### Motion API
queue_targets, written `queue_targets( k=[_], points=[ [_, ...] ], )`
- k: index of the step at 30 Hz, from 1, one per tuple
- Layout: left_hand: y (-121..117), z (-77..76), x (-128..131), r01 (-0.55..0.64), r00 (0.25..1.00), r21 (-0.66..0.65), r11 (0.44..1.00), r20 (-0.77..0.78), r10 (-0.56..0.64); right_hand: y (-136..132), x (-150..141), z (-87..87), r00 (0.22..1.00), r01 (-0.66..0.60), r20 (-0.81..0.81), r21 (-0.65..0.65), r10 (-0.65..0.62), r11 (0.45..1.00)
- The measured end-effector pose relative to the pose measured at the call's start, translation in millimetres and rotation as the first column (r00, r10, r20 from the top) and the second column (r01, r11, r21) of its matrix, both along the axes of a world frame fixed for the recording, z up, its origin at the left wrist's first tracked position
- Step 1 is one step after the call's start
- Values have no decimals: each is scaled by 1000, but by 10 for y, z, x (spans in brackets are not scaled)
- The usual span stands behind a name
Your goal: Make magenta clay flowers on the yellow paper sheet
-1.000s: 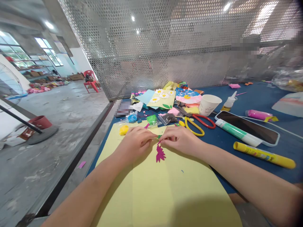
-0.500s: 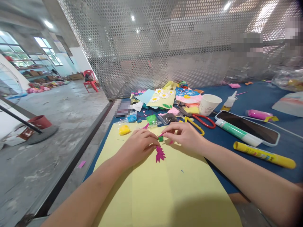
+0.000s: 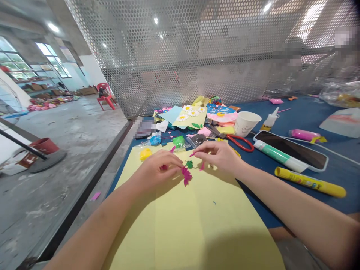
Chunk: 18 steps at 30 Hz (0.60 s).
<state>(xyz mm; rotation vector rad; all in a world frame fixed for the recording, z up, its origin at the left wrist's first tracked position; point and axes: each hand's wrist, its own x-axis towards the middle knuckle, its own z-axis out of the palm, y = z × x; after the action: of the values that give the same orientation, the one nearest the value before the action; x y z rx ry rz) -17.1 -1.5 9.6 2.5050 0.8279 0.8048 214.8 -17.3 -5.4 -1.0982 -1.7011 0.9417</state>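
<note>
From the head camera, the person's left hand [image 3: 156,170] and right hand [image 3: 218,155] are close together over a pale yellow card sheet [image 3: 180,221] on a blue table [image 3: 253,198]. The left fingers [image 3: 171,159] are curled and close together, their tips just beside a magenta foam flower [image 3: 186,176]; whether they grip it cannot be told. A small green foam leaf [image 3: 189,164] lies between the hands. The flower no longer lies flat and apart from the hands as it did half a second ago: it now sits directly below the left fingertips, and it looks tilted. The right fingers [image 3: 208,148] have opened wider and are raised, with a thin magenta strip [image 3: 192,154] at the index fingertip; whether they pinch it cannot be told. A small magenta scrap [image 3: 201,167] shows under that hand. The yellow-handled scissors [image 3: 235,153] are now mostly hidden behind the right hand, while the red-handled scissors [image 3: 239,142] lie beyond it. Near the left hand sits a lump of yellow clay [image 3: 145,154]. Farther right lie a phone [image 3: 289,150] and a yellow glue stick [image 3: 309,186]. The whole scene sits slightly left of its earlier place in the view.
</note>
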Motion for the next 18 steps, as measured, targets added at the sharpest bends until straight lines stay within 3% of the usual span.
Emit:
queue_targets(
  k=[3,7,11,14,18],
  points=[
    [-49,12,44,-78,996,-147,986,33,84,10,13,6,998,23,-51,-26,-24,999],
    [-127,35,103,-202,976,-332,921,11,217,25,18,21,992,83,-91,-46,-86,996],
    [-175,22,171,-226,916,-428,875,213,340,37,20,19,989,99,-111,-36,-102,994],
    [-191,-14,199,-175,908,-492,853,254,333,42,29,19,985,100,-139,-49,-106,994],
    [-167,-19,146,-149,985,-381,913,27,172,51,39,30,986,118,-117,-46,-122,992]
  ],
)
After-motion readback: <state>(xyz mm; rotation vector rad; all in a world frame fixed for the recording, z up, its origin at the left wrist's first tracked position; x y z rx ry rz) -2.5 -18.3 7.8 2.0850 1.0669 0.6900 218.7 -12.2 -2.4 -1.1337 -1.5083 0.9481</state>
